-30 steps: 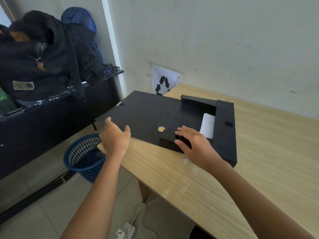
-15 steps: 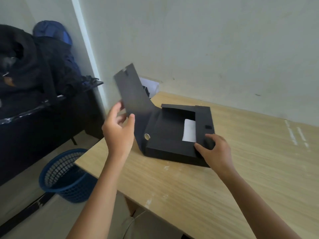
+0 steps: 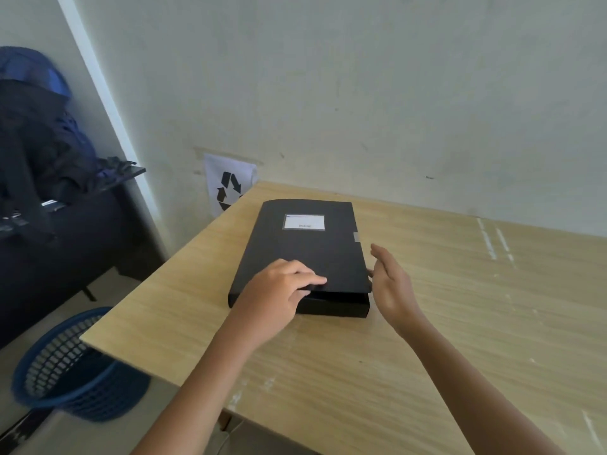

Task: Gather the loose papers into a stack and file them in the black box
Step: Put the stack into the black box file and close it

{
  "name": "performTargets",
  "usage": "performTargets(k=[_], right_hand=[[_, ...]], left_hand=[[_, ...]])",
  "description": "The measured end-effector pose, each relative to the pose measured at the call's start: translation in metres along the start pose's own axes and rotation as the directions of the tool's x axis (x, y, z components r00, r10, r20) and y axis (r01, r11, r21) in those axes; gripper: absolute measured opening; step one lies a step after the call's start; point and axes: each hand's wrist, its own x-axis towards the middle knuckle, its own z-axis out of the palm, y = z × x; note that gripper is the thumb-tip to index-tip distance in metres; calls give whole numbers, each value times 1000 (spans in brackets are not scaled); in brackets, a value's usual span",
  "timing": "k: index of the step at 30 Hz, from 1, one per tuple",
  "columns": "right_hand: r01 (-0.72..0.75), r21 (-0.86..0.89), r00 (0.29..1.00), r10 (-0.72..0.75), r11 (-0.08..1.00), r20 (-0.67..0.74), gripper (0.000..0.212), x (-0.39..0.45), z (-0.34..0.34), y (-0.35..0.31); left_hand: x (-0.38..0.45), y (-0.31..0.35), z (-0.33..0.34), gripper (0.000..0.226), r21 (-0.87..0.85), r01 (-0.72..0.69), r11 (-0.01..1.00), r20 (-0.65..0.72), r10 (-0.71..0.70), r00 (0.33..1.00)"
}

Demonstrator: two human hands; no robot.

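The black box [image 3: 305, 251] lies flat near the far left corner of a pale wooden worktop [image 3: 460, 323], its lid folded down over the body; a white label [image 3: 304, 222] sits on the lid's far end and a small grey closure tab [image 3: 356, 237] shows at its right edge; at the near right corner the lid stands slightly proud of the body, so it does not look fully shut; no papers are visible anywhere, so they are presumably inside, though the closed lid hides them; the left hand [image 3: 279, 295] rests on the near edge of the lid, its fingers [image 3: 308, 280] curled lightly and pressing down on it rather than gripping; the right hand [image 3: 392, 284] hovers just beside the box's right edge with its fingers [image 3: 382, 254] straight and relaxed, holding nothing, though whether its thumb touches the box cannot be told; the step in hand looks like the closing of the box, the last part of the filing; the next move likely calls for pressing the lid fully down and fastening the tab on the right side; off the worktop's left end, a blue mesh bin [image 3: 65, 372] stands on the floor, and a recycling sign [image 3: 230, 185] is fixed low on the wall.
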Motion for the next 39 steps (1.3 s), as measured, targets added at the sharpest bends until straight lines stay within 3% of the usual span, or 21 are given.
performTargets(k=[2,4,6,8,10,12,17,27,32,36,39], right_hand=[[58,-7,997,-58,998,45,46,2,-3,5],[169,-258,980,-136,951,142,42,4,-6,9],[275,-562,952,-141,780,270,48,4,-7,13],[331,-711,939,-139,620,316,62,0,-7,13],[341,-736,937,-149,585,315,76,-4,-7,9],[348,-756,935,-151,554,320,92,-8,-7,3],[325,-762,944,-140,560,300,114,-29,-31,8],[167,-884,983,-147,438,113,95,-40,-157,59],[43,-927,995,-103,373,5,83,-26,-199,70],[5,-952,999,-53,307,-12,82,-6,-208,73],[-16,-949,1000,-7,314,-19,81,10,-207,69]], left_hand=[[-2,-2,1,34,-16,-2,1000,72,3,997],[-3,-2,-1,33,-19,3,1000,127,-1,992],[-4,-4,-7,45,14,13,1000,130,-15,991],[-4,-13,-11,69,162,24,987,92,-40,995],[-5,-25,-14,90,270,123,955,130,-163,978],[-5,-33,-9,94,261,189,947,200,-245,949],[1,-15,14,86,271,112,956,222,-176,959],[64,99,93,76,266,-63,962,322,-27,946],[108,145,129,76,252,-79,965,394,-28,919],[137,154,135,78,264,-57,963,447,-70,892],[149,159,137,77,296,-31,955,457,-113,882]])
